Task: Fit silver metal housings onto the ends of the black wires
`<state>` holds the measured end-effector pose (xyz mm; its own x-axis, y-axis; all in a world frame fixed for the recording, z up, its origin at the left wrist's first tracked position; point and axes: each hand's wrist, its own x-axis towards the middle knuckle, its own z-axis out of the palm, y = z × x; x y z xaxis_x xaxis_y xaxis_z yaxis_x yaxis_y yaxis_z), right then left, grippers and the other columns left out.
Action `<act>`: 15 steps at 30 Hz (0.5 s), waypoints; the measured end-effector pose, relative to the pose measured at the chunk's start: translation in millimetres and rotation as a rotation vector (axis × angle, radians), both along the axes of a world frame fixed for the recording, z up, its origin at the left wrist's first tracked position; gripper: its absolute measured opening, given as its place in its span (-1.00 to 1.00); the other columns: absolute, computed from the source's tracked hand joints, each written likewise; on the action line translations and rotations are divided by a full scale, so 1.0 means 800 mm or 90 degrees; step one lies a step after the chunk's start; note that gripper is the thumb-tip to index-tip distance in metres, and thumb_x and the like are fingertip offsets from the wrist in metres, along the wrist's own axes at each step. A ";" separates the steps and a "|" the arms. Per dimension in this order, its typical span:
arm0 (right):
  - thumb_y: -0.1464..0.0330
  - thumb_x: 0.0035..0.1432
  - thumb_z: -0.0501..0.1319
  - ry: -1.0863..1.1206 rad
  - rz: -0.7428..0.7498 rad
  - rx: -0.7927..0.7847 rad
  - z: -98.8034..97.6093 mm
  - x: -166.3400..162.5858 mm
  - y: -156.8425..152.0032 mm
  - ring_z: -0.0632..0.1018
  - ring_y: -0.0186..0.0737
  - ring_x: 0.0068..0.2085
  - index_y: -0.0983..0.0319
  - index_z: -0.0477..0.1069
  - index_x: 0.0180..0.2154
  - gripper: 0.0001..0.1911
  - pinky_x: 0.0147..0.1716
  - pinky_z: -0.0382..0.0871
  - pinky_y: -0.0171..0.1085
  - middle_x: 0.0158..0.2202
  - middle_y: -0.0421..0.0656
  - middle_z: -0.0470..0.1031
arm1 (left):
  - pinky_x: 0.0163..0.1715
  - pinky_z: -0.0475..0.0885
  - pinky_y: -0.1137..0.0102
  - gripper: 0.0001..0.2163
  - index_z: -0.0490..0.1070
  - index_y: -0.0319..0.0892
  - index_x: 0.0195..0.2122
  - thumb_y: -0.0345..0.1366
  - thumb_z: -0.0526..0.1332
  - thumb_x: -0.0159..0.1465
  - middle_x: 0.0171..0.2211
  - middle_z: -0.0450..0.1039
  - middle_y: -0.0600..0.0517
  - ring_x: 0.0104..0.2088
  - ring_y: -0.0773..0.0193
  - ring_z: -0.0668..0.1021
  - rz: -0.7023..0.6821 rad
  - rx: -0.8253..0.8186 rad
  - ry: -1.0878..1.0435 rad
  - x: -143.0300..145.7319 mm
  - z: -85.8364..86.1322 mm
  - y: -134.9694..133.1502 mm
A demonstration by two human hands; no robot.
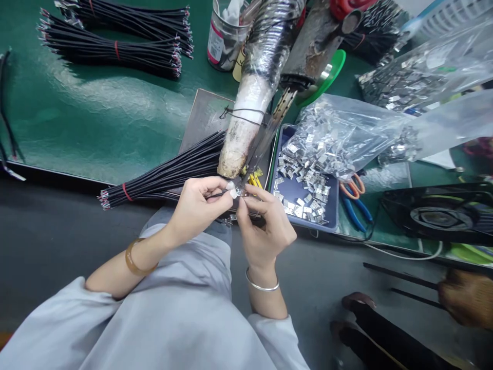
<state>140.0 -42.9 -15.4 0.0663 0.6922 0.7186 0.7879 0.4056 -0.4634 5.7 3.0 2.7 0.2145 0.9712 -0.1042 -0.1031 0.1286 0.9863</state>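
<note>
In front of my body, at the bench's edge, my left hand (204,200) is closed in a pinch on a thin black cable (217,195). Its thumb and fingertip carry small white coverings. Close against it, my right hand (265,218) pinches a small silvery metal connector (240,192) at the cable's end. Fingertips partly hide this piece, so how the cable and connector meet cannot be made out. Just beyond both hands, a soldering iron (262,146) points down toward them. Beside my left hand lies a bundle of black cables (169,172), tied with a red band.
Right of my hands, a blue-grey tray (334,205) holds loose metal connectors, with a plastic bag (346,133) of them on top. A wrapped duct (246,113) hangs over the bench. Pliers (356,205) lie rightward; more cable bundles (115,51) lie back left. Another person's legs (370,329) show lower right.
</note>
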 end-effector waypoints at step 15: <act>0.54 0.20 0.33 -0.033 0.020 -0.004 0.006 0.000 -0.004 0.74 -0.21 -0.19 0.14 0.39 -0.28 -0.79 -0.20 0.66 -0.29 -0.16 -0.10 0.72 | -0.63 0.06 0.53 -0.89 0.51 -0.24 -0.53 -0.32 0.29 0.07 -0.67 0.12 0.18 -0.61 0.47 0.14 0.004 0.004 0.032 -0.003 0.002 -0.001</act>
<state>140.2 -46.5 -10.6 0.0065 0.6983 0.7158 0.7979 0.4278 -0.4246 3.3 2.6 3.9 0.2028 0.9732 -0.1085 -0.0542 0.1218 0.9911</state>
